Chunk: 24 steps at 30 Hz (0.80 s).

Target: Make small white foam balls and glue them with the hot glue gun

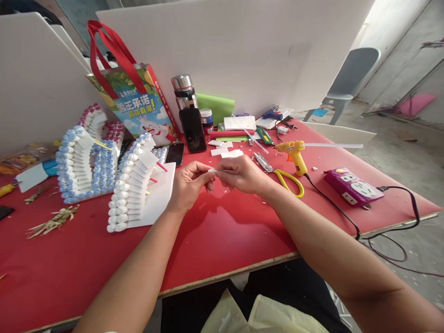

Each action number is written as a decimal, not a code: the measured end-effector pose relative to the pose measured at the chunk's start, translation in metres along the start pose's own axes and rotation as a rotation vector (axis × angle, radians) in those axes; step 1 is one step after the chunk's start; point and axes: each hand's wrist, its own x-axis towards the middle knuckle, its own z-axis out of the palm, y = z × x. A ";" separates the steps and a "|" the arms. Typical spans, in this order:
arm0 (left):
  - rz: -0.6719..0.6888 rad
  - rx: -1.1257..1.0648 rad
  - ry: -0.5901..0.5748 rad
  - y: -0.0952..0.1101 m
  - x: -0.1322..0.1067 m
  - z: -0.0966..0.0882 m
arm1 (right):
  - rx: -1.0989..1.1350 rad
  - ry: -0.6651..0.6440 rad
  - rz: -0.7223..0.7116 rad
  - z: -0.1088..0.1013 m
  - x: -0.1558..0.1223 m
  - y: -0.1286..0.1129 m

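Pinching a small white piece point(211, 171) between thumbs and fingers, the left hand point(189, 182) and right hand point(241, 173) meet above a red table point(222, 236). A curved white model point(130, 196) crowds the left wrist. Yellow-handled cutters point(278, 174) lie near the right hand, a yellow glue gun point(297, 158) just beyond. White scraps point(231, 153), an upright black phone point(193, 132), a steel flask point(182, 83) and a printed bag point(137, 108) fill the space behind.

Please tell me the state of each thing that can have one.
Left hand, pinching white piece
Right hand, pinching same piece
Bag, upright
Flask, lidded, upright
Propped phone, screen dark
Flat phone, screen dark
Glue gun, stick inserted
Cutters, unclear whether open
Power block, cord attached
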 end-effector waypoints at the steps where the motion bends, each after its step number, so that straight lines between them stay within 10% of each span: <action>1: -0.001 -0.002 0.004 0.000 0.000 0.001 | -0.046 0.013 -0.030 0.000 0.000 0.001; 12: -0.052 -0.039 -0.067 -0.003 0.004 -0.007 | -0.003 -0.062 -0.048 -0.002 0.000 0.006; 24: 0.070 0.084 0.021 -0.004 0.002 0.003 | 0.133 0.135 0.092 0.016 0.005 0.014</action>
